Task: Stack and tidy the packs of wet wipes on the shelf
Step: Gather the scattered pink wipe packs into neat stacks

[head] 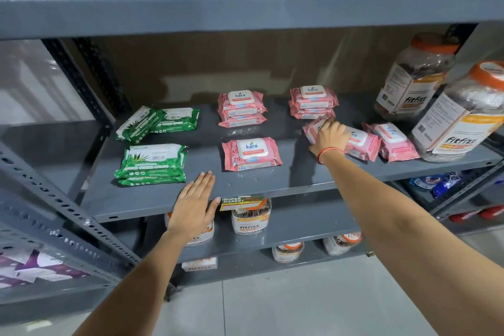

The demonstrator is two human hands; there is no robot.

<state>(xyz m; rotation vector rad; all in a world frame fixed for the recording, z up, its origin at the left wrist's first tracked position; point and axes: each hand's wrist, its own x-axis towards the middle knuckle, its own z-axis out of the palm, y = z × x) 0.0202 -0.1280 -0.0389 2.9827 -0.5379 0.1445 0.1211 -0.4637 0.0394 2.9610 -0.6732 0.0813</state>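
Observation:
On the grey shelf (245,188) lie pink wet wipe packs: a stack at the back middle (241,108), a stack at the back right (313,101), a low stack in front (251,154), and loose packs at the right (361,142) (392,140). My right hand (330,136) grips another loose pink pack (311,128), tilted, just in front of the back right stack. Green wipe packs sit at the left: a stack in front (152,162) and two leaning ones behind (158,121). My left hand (195,206) rests flat on the shelf's front edge, fingers extended, holding nothing.
Two large orange-lidded jars (414,79) (461,114) stand at the shelf's right end beside the loose packs. The upper shelf (245,8) hangs overhead. Smaller jars (251,217) fill the shelves below. A slotted upright (90,82) bounds the left side.

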